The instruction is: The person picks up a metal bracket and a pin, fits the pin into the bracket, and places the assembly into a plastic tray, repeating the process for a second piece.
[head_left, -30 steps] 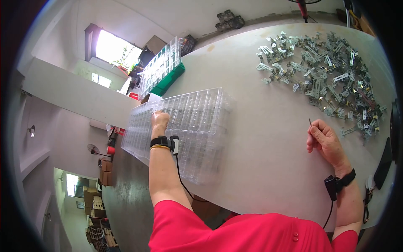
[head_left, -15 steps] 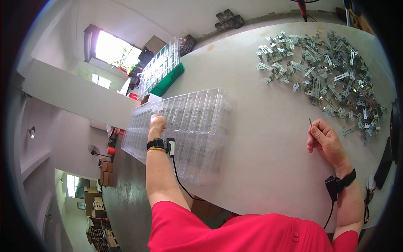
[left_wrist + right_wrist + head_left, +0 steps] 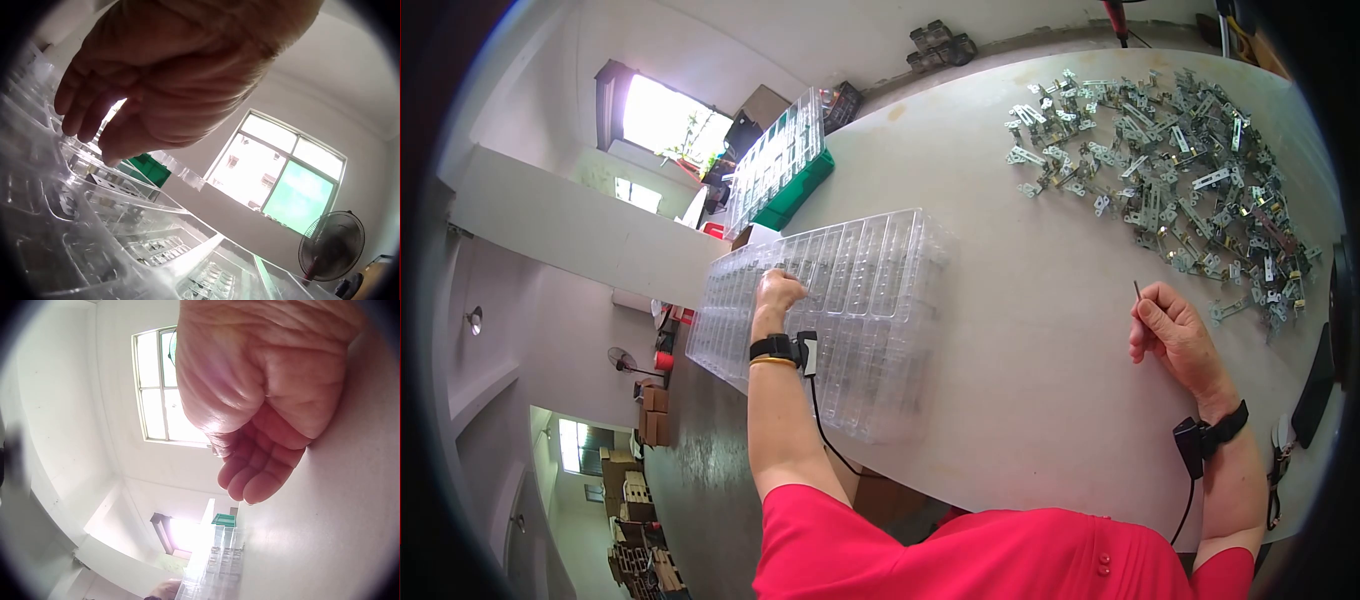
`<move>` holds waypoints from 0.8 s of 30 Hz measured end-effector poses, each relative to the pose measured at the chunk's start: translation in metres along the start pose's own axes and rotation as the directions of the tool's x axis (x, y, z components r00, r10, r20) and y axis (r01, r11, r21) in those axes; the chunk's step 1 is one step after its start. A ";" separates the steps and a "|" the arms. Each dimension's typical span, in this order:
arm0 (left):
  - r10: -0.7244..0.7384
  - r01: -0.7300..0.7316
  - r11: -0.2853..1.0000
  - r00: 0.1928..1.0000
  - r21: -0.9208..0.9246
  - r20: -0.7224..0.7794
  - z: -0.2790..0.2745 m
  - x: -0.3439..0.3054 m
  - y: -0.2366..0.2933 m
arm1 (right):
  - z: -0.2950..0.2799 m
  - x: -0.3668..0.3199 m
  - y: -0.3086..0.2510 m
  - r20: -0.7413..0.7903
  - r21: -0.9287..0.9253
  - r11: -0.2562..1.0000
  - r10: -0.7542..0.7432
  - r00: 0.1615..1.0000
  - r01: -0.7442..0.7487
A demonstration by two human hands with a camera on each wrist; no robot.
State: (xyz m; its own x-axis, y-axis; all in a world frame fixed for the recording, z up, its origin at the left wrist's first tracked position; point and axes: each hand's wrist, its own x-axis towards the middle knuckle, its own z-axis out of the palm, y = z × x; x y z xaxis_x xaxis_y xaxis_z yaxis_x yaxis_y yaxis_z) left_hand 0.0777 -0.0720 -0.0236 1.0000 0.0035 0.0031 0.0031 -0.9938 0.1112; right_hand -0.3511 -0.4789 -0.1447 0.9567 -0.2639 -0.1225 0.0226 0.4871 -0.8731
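My left hand [image 3: 780, 292] is over the far part of a stack of clear plastic divided trays [image 3: 922, 265]. In the left wrist view its fingers bend loosely down at a compartment, with a gap between thumb and fingertips. Small metal pieces [image 3: 115, 186] lie in the compartment just under them. Over the table on the right, my right hand [image 3: 1175, 335] pinches a thin dark metal rod [image 3: 1138, 290] between thumb and forefinger, its tip pointing up. The rod's lower end is hidden in the fingers.
A large heap of metal brackets [image 3: 1170, 190] covers the table's far right. Behind the clear trays stands a green container [image 3: 800, 190] with clear trays on top. Black-handled tools [image 3: 1280, 450] lie at the right edge. A cable hangs from each wrist camera.
My left hand drew back slightly toward me, and its fingers have since loosened from a tighter curl. The right hand stays in place, pinching the rod.
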 end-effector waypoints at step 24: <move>0.401 -0.432 0.888 0.894 -0.154 -0.200 -0.047 -0.066 0.085 | -0.004 -0.001 -0.002 0.005 0.026 0.999 0.042 0.999 -0.042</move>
State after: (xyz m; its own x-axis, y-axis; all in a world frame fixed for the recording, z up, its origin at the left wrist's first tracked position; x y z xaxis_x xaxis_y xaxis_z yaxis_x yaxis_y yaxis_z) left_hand 0.0115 -0.1519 0.0320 0.8947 -0.3728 0.2461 -0.4302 -0.8674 0.2501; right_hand -0.3530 -0.4828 -0.1445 0.9583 -0.2390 -0.1565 -0.0102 0.5189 -0.8548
